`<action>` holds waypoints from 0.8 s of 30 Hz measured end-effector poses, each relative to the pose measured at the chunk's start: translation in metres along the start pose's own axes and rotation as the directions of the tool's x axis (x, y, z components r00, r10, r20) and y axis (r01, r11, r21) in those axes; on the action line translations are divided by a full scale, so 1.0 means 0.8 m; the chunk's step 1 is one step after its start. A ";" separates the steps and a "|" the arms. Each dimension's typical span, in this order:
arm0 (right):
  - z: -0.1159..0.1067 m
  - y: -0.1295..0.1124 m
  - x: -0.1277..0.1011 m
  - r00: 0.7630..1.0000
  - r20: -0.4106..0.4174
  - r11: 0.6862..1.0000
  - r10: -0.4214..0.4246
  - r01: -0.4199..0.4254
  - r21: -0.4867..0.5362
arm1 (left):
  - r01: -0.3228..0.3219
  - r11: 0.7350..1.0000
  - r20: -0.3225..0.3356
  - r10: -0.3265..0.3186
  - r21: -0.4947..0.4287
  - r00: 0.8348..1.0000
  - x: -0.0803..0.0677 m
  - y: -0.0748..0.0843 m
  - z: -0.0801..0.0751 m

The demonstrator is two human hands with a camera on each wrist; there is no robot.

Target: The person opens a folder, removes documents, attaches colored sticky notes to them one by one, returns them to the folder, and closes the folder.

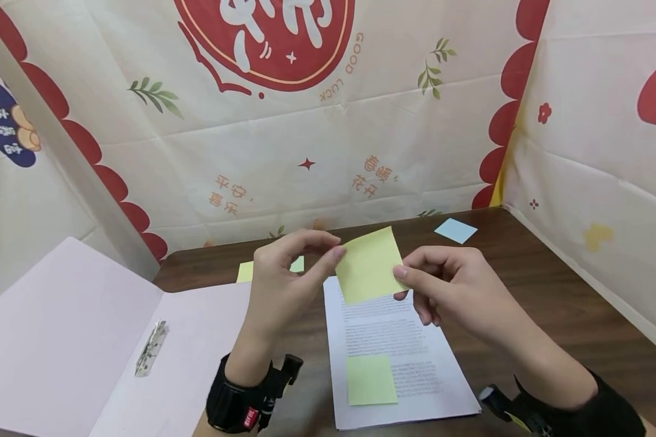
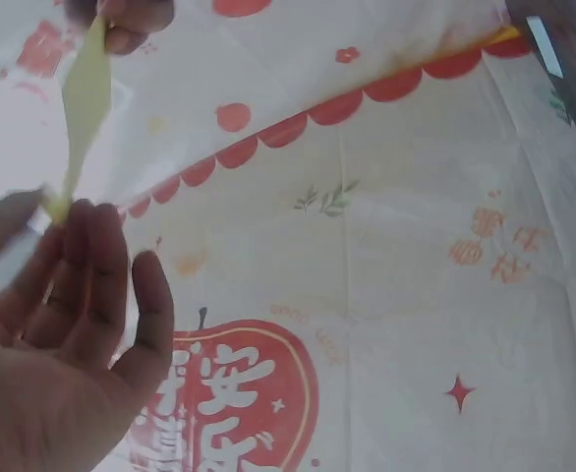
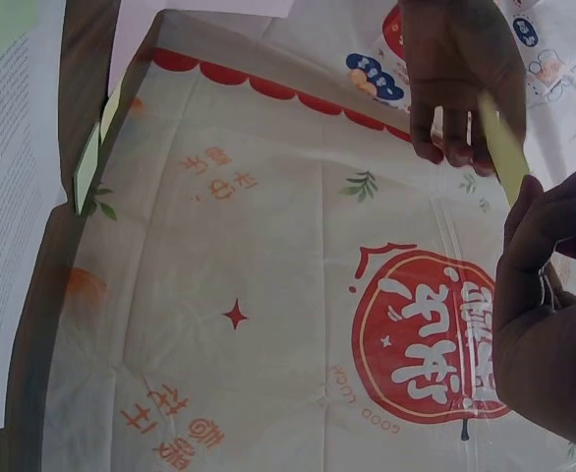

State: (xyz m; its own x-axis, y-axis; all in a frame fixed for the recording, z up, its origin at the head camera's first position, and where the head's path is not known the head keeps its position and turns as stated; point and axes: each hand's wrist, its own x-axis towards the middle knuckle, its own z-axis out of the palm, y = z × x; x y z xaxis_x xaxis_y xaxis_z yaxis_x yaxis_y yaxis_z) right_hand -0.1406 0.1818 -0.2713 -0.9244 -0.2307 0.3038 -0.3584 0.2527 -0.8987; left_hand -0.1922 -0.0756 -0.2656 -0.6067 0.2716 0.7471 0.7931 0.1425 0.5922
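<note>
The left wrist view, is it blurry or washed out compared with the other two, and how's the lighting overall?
Left wrist view: hazy and overexposed at upper left, the left hand dark and soft, the yellow sticky note smeared. Right wrist view: sharper on the backdrop print, the right hand in shadow. Head view: evenly lit, wide-angle bending at the edges, printed page text too small to read.

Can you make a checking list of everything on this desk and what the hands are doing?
Surface: dark wooden table.
Job's things: yellow sticky note held up between both hands; printed paper below, another yellow note stuck on it.
Clutter: open pink folder with metal clip; blue note; yellow note pad.
Grippers: left hand and right hand each pinch a side of the note.
Cables: nothing seen.
Surroundings: printed cloth backdrop.
</note>
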 end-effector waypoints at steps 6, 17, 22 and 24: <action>-0.013 0.001 -0.001 0.999 0.041 0.985 0.017 -0.010 -0.171 | 0.155 0.987 -0.022 -0.156 -0.043 0.988 -0.006 0.002 0.005; -0.030 0.019 0.027 0.992 0.009 0.951 0.122 -0.114 -0.287 | -0.051 0.993 0.168 0.032 0.107 0.985 -0.011 -0.050 0.044; -0.040 0.061 0.049 0.948 0.230 0.947 0.221 -0.152 -0.282 | 0.066 0.979 0.326 -0.128 0.195 0.937 -0.023 -0.075 0.068; -0.042 0.083 0.055 0.919 0.308 0.935 0.246 -0.141 -0.325 | 0.162 0.951 0.415 -0.264 0.264 0.871 -0.029 -0.086 0.077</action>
State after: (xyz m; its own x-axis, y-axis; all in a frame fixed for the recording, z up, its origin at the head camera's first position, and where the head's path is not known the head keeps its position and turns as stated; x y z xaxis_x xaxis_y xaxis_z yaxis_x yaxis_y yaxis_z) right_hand -0.2096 0.2196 -0.3070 -0.8974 -0.4394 -0.0395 -0.2468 0.5740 -0.7808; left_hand -0.2295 -0.0332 -0.3424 -0.7147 0.5942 0.3689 0.6701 0.4307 0.6046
